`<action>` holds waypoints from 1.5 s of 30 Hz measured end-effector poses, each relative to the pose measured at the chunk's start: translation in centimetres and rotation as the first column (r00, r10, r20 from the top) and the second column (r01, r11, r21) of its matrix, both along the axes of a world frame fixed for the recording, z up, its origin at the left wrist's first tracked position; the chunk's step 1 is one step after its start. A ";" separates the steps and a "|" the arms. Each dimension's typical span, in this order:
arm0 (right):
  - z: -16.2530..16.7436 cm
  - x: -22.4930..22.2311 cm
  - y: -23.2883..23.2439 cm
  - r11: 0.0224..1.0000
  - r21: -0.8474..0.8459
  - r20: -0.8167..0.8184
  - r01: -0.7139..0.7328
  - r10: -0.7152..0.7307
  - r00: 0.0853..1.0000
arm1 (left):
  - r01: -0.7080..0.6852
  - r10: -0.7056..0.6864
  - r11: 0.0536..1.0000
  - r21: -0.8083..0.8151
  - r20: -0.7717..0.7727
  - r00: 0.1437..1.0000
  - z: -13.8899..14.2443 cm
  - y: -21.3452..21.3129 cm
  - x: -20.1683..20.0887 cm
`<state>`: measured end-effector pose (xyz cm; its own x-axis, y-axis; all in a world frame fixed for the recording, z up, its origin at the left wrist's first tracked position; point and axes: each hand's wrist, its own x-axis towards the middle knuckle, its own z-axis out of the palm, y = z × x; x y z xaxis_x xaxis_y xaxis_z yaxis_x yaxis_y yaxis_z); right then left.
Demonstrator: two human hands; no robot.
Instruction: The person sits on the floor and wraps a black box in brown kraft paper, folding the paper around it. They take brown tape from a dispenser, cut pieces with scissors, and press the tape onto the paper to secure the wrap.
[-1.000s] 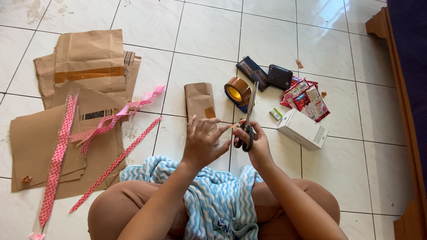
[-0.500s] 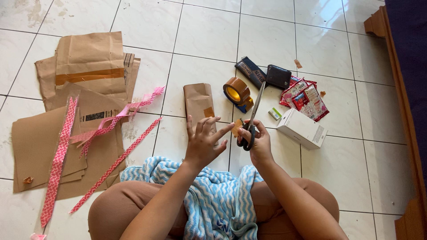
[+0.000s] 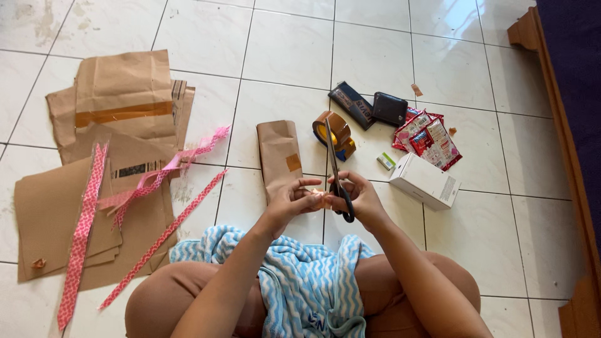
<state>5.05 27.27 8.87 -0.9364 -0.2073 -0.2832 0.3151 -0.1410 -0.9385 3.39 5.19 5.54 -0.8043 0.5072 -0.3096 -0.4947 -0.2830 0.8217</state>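
Note:
I sit on a white tiled floor. My right hand (image 3: 358, 199) grips black-handled scissors (image 3: 333, 164), blades pointing away from me. My left hand (image 3: 290, 200) meets it, fingertips pinching a small pale scrap (image 3: 320, 198) right beside the scissors. Just beyond my hands lie a narrow brown paper-wrapped packet (image 3: 278, 154) and a roll of brown tape on a dispenser (image 3: 334, 132).
Flat brown cardboard and paper pieces (image 3: 119, 106) lie at the left with pink patterned ribbon strips (image 3: 81, 231) across them. At the right are a white box (image 3: 424, 181), red snack packets (image 3: 429, 138), a black wallet (image 3: 389, 108) and a dark flat packet (image 3: 352, 105). A wooden edge (image 3: 563, 144) runs along the far right.
My left hand, spread open a second ago, has closed in to my right hand and now pinches a small scrap by the scissors. The scissors' blades have swung a little to the left.

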 end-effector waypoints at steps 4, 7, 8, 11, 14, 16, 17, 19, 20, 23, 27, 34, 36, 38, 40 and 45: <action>-0.4 -0.2 0.3 1.000 0.028 0.002 -0.013 0.013 1.000 | -0.127 0.106 0.990 -0.068 -0.257 0.961 1.4 -0.3 0.7; -0.8 -0.3 0.3 0.987 -0.144 0.005 0.071 -0.071 0.997 | -0.254 0.214 0.964 -0.073 -0.350 0.912 2.0 -0.7 0.2; -0.9 -0.2 0.2 0.970 -0.222 0.039 0.094 -0.087 0.995 | -0.299 0.253 0.951 -0.076 -0.359 0.898 2.2 -0.9 -0.1; -1.1 0.1 -0.3 0.994 -0.110 0.026 -0.010 0.013 1.000 | -0.414 0.392 0.910 -0.014 -0.294 0.872 2.5 -1.6 -0.4; -1.1 1.2 -1.3 0.973 -0.032 0.019 -0.227 0.227 0.974 | -0.471 0.455 0.882 -0.024 -0.220 0.863 2.7 -1.8 -0.3; -0.9 1.9 -1.8 0.946 -0.022 0.044 -0.324 0.325 0.945 | -0.495 0.464 0.865 -0.083 -0.242 0.852 2.8 -1.8 -0.2; -0.8 2.2 -1.9 0.938 -0.002 0.062 -0.346 0.346 0.936 | -0.505 0.467 0.856 -0.111 -0.254 0.847 2.8 -1.9 -0.2; -0.5 2.3 -2.1 0.930 0.021 0.089 -0.367 0.364 0.927 | -0.531 0.500 0.843 -0.083 -0.242 0.831 2.8 -2.0 -0.3; -0.4 2.5 -2.1 0.931 0.022 0.100 -0.364 0.360 0.927 | -0.544 0.516 0.836 -0.070 -0.234 0.824 2.8 -2.1 -0.3; -0.1 2.5 -2.1 0.932 0.049 0.099 -0.360 0.354 0.930 | -0.598 0.572 0.795 -0.103 -0.198 0.796 2.7 -2.4 -0.7; -0.5 2.5 -2.6 0.930 0.158 0.016 -0.333 0.334 0.942 | -0.599 0.567 0.790 -0.129 -0.218 0.794 2.6 -2.4 -0.6; -0.6 2.5 -2.4 0.942 0.211 0.072 -0.262 0.253 0.965 | -0.576 0.515 0.794 -0.194 -0.289 0.807 2.4 -2.3 -0.5; -0.5 2.5 -2.4 0.946 0.202 0.061 -0.252 0.245 0.968 | -0.577 0.530 0.800 -0.163 -0.258 0.808 2.4 -2.2 -0.5; -0.4 2.5 -2.5 0.944 0.222 0.084 -0.244 0.230 0.969 | -0.584 0.555 0.803 -0.117 -0.210 0.805 2.4 -2.1 -0.5; -0.3 2.5 -2.7 0.947 0.217 0.095 -0.238 0.222 0.970 | -0.577 0.564 0.813 -0.083 -0.138 0.814 2.5 -2.1 -0.5; 0.0 2.4 -2.5 0.953 0.173 0.104 -0.249 0.234 0.967 | -0.577 0.571 0.816 -0.049 -0.095 0.816 2.6 -2.2 -0.6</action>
<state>7.47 24.78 8.90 -0.8372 -0.3615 -0.4104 0.3945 0.1206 -0.9109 2.80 3.01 8.12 -0.9638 -0.0748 -0.2559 -0.1993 -0.4354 0.8779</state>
